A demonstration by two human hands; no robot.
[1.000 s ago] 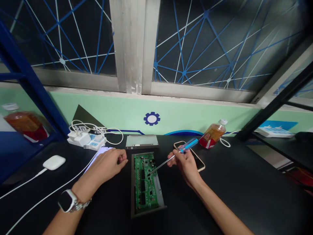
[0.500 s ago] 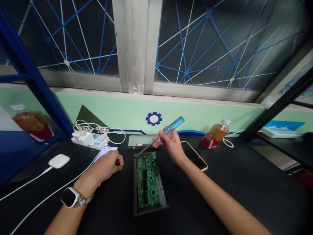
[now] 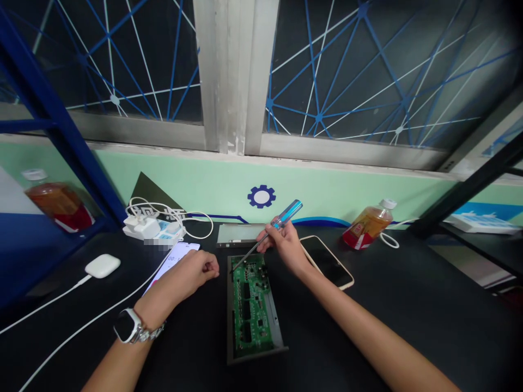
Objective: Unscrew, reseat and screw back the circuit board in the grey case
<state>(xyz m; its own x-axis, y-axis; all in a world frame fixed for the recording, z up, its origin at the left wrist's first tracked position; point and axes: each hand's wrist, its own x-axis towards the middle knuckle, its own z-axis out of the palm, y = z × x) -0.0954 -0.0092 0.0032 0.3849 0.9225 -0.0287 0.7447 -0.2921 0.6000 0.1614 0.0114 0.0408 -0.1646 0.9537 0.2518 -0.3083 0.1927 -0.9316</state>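
My right hand (image 3: pixel 284 245) is closed around a screwdriver (image 3: pixel 288 215) with a clear blue handle. Its long shaft slants down to the left, and the tip is at the upper left corner of a green circuit board (image 3: pixel 253 310). The board sits in a dark open metal casing (image 3: pixel 230 326) on the black table. To the left of the casing, apart from it, is my left hand (image 3: pixel 202 269) with curled fingers; whatever they may hold is hidden. A watch (image 3: pixel 127 325) is on that wrist.
A lit phone (image 3: pixel 175 258) lies partly beneath my left forearm, another phone (image 3: pixel 327 261) beside my right. Behind the casing lies a flat metal panel (image 3: pixel 239 235). A power strip (image 3: pixel 155 231) with cables, a white earbud case (image 3: pixel 103 265) and a drink bottle (image 3: pixel 365 226) stand around.
The screwdriver tip has shifted slightly down along the casing's left edge, the handle tipping a little left. My left hand has come slightly closer to the casing. The whole view has shifted slightly.
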